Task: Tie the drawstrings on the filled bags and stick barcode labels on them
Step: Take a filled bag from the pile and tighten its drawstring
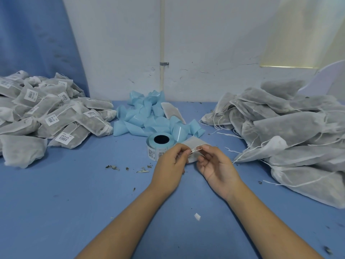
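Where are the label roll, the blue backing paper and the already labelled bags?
label roll (153,153): head view, its printed side wall.
blue backing paper (147,116): head view, middle of the heap.
labelled bags (51,119): head view, a barcode label mid-pile.

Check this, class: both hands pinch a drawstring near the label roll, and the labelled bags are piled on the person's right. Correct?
No. In the head view the labelled bags are piled on the person's left. Otherwise right: the left hand and right hand pinch a drawstring near the label roll.

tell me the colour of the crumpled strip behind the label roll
Light blue crumpled backing strip, head view.
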A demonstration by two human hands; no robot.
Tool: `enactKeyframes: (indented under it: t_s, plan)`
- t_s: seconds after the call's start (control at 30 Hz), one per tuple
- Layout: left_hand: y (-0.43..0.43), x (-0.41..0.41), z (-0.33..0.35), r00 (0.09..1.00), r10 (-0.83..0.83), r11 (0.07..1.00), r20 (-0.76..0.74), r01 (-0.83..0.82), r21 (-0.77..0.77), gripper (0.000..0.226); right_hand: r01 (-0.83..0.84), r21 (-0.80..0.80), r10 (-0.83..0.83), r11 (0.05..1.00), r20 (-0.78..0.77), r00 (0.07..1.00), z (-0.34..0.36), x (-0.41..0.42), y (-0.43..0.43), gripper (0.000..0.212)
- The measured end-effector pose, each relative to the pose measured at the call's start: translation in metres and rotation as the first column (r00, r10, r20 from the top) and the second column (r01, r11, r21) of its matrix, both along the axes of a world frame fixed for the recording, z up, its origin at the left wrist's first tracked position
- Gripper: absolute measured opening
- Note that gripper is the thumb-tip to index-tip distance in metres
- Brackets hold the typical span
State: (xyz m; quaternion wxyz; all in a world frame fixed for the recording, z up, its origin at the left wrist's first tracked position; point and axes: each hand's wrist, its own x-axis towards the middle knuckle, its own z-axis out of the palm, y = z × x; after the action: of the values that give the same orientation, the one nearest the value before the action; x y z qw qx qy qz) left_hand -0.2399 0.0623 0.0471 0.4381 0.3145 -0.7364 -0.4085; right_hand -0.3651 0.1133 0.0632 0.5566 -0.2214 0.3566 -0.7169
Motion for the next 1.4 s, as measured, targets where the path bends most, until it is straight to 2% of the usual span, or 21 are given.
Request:
enactKeyframes:
  t_s: [0.23, 0.7, 0.8, 0.87, 0.97, 1.07, 1.13, 1.23, 1.33, 1.4]
  plan:
    - [0.0, -0.001, 0.001, 1.0, 0.022, 1.0, 0.011, -0.022, 0.013, 0.013, 0.004, 0.01, -0.003, 1.0, -0.029, 1.0, -0.003, -0.001, -0.002, 0.008]
    - [0.001, -0.001, 0.001, 0.997, 0.068, 0.998, 0.047, -0.069, 0.01, 0.012, -0.001, -0.026, 0.001, 1.0, 0.012, 1.0, -0.004, -0.005, -0.001, 0.012]
    - [0.002, 0.001, 0.001, 0.997, 0.045, 0.995, 0.055, -0.04, -0.09, 0.038, -0.014, -0.043, 0.018, 0.999, 0.085, 0.996, -0.002, -0.005, -0.001, 0.007]
    - [0.002, 0.001, 0.0, 0.991, 0.043, 0.983, 0.129, -0.019, -0.182, 0.049, -0.048, -0.068, 0.057, 0.997, 0.132, 0.99, 0.0, -0.004, 0.001, 0.005]
    - [-0.001, 0.0, -0.003, 0.931, 0.177, 0.943, 0.32, -0.067, -0.327, 0.042, -0.112, -0.098, 0.126, 0.989, 0.143, 0.982, 0.001, 0.0, 0.003, 0.016]
    - [0.0, -0.001, -0.002, 0.893, 0.257, 0.914, 0.369, -0.1, -0.394, 0.024, -0.143, -0.111, 0.159, 0.983, 0.147, 0.976, 0.002, 0.002, 0.003, 0.019]
    - [0.003, -0.002, -0.001, 0.91, 0.261, 0.902, 0.322, -0.111, -0.416, 0.015, -0.163, -0.139, 0.184, 0.977, 0.16, 0.97, 0.001, 0.001, 0.004, 0.013]
    - [0.006, -0.002, 0.001, 0.974, 0.172, 0.933, 0.149, -0.112, -0.343, 0.009, -0.175, -0.168, 0.205, 0.97, 0.177, 0.963, 0.0, -0.001, 0.005, 0.028]
    - [0.009, 0.0, 0.005, 0.986, 0.155, 0.948, -0.069, -0.168, -0.271, 0.02, -0.106, -0.109, 0.122, 0.988, 0.148, 0.981, 0.001, -0.001, 0.005, 0.008]
    - [0.01, 0.001, 0.008, 0.959, 0.205, 0.931, -0.197, -0.253, -0.263, 0.021, -0.023, -0.042, 0.026, 0.999, 0.067, 0.997, 0.002, 0.001, 0.004, 0.009]
